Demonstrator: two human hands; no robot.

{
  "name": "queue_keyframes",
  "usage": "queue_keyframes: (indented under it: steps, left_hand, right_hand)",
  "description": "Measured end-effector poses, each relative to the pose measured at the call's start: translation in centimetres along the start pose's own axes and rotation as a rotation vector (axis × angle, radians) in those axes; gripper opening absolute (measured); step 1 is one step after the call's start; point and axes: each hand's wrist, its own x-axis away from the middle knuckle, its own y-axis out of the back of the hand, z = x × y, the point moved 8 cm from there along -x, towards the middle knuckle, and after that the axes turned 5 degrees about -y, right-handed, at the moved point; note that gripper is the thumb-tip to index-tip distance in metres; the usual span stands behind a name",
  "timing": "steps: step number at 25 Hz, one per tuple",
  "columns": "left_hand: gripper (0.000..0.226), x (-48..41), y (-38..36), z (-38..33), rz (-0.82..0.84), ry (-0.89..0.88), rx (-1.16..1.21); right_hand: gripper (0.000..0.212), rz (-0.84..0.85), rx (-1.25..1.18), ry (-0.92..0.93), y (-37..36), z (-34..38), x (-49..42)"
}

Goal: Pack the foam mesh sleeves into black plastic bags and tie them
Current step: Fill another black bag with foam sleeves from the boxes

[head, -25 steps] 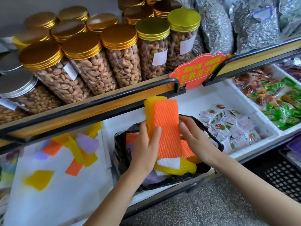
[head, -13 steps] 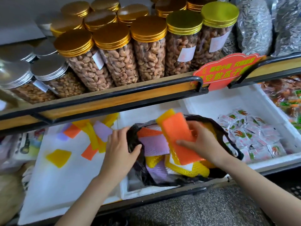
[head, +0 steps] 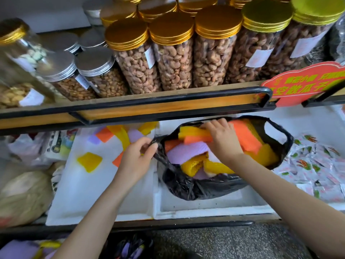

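Foam mesh sleeves [head: 188, 152] in purple, yellow and orange fill the black plastic bag [head: 196, 186], which sits in a white foam box [head: 205, 208] below a shelf of nut jars [head: 173, 58].

Head view: the right hand [head: 224, 141] has its fingers curled over a flat yellow-and-orange stack [head: 194, 137] at the bag's twelve o'clock. The stack's long axis runs nine to three, low in the mouth. The left hand [head: 137, 161] pinches the bag's rim at nine o'clock, holding the mouth open. Loose sleeves [head: 89, 161] lie on the white lid [head: 93, 184] further out at nine o'clock, so the left hand is nearer them. The sleeves look soft, netted and light, and are likely to spring back once released.
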Motion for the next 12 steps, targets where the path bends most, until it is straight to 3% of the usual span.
queue_keyframes:
  steps: [3, 6, 8, 10, 12]
  left_hand:
    - [0.017, -0.2, -0.1, 0.6, -0.094, 0.141, 0.335]
    - [0.017, 0.3, -1.1, 0.1, -0.101, 0.223, 0.518]
    - [0.018, 0.8, -1.5, -0.6, -0.090, 0.212, 0.541]
    - [0.019, 1.1, -2.0, -0.7, -0.085, 0.200, 0.538]
    - [0.020, 1.1, -2.1, -0.4, -0.104, 0.196, 0.527]
  right_hand:
    - [0.050, 0.339, -0.001, 0.152, -2.3, 2.4, 3.0]
    - [0.051, 0.489, 0.093, 0.202, -3.1, 1.3, 4.3]
    - [0.049, 0.368, 0.103, 0.107, -2.2, -0.1, 2.5]
    - [0.047, 0.129, 0.075, 0.002, -0.6, -0.6, 0.2]
    - [0.047, 0.005, 0.019, 0.008, -0.3, 0.3, -0.6]
